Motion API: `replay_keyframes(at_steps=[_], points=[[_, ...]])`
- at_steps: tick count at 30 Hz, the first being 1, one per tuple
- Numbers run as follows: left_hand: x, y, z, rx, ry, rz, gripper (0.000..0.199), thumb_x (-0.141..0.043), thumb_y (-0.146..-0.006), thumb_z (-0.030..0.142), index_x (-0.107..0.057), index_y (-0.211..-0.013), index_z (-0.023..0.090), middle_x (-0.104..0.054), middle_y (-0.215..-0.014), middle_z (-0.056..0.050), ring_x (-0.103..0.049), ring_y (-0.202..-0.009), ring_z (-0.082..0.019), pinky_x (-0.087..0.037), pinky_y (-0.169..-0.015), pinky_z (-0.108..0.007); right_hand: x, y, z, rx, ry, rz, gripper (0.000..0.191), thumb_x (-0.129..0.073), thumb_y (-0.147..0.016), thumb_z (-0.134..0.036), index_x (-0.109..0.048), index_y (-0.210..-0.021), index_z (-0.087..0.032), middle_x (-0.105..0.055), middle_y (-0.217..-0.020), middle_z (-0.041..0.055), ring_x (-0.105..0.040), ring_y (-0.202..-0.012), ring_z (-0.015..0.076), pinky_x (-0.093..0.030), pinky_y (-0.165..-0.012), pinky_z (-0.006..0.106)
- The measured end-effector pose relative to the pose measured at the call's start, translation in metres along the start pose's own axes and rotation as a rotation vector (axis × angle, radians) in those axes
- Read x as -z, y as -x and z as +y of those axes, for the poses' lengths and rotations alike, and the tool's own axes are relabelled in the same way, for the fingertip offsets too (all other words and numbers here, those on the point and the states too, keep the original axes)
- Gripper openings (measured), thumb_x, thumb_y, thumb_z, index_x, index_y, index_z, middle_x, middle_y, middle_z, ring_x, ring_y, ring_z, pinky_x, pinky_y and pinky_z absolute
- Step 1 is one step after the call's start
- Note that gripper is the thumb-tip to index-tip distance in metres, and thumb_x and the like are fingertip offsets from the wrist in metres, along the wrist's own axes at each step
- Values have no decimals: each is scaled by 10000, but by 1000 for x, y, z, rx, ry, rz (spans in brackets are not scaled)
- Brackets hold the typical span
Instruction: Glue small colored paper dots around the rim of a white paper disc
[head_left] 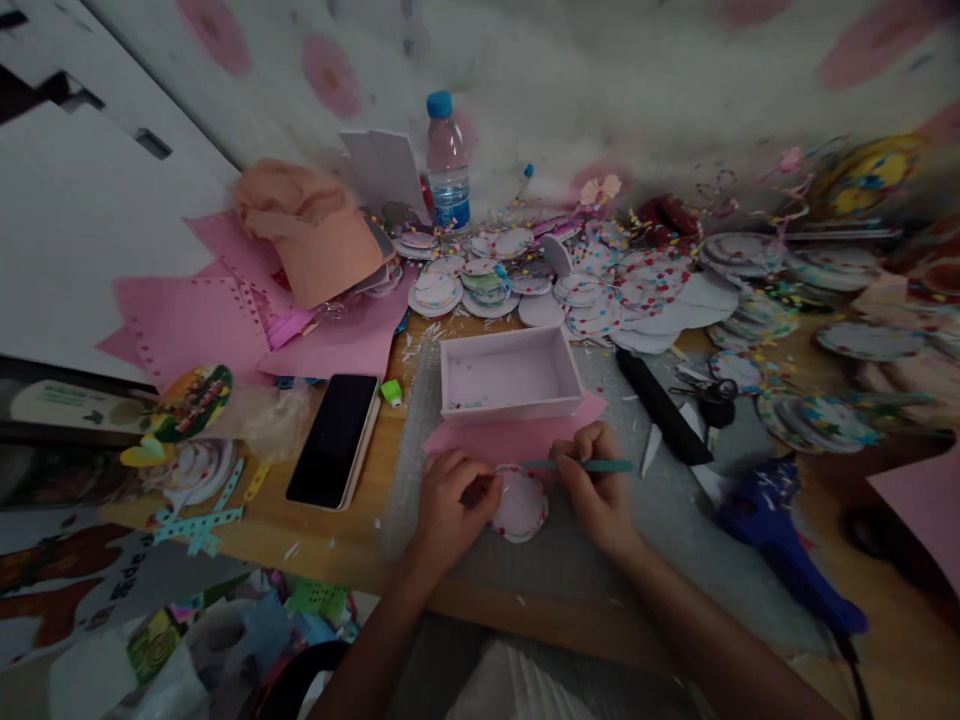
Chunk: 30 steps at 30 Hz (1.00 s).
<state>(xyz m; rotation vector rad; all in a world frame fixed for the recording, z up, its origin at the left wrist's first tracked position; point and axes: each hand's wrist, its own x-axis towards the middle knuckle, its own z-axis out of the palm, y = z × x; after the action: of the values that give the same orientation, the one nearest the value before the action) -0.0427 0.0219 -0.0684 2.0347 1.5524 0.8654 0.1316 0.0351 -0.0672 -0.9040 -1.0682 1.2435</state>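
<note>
My left hand [456, 500] pinches the left edge of a small white disc [519, 503] whose rim is dotted with red and blue beads. To its right, my right hand [598, 490] is closed around a thin teal stick [611, 466]; the stick's left end reaches over the disc's upper edge. Just beyond both hands stands an open white box [510, 375] with a few small bits in its near left corner. Pink paper [480, 437] lies under the front of the box, on a translucent grey mat [480, 560].
Left of the mat lies a phone [332, 440]. On the right are a black-handled cutter [660, 405], keys [701, 385] and a blue glue gun [787, 550]. Piled beaded discs [592, 290] and a water bottle [448, 165] line the wall, with an orange cap [315, 230] at left.
</note>
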Motion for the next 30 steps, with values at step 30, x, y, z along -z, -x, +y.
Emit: replay_keyframes(at_steps=[30], points=[[0,0,0,31,12,10,195,-595,-865,327,-603,-722,195,-602,-694,-3,-544,-703,-157,-392,-699,-309,1,4,7,-163,-61,-68,216,-509,-881,-280,-313,-793,-256,-310,-613,-77,-275,-496,105,-249,-464,230]])
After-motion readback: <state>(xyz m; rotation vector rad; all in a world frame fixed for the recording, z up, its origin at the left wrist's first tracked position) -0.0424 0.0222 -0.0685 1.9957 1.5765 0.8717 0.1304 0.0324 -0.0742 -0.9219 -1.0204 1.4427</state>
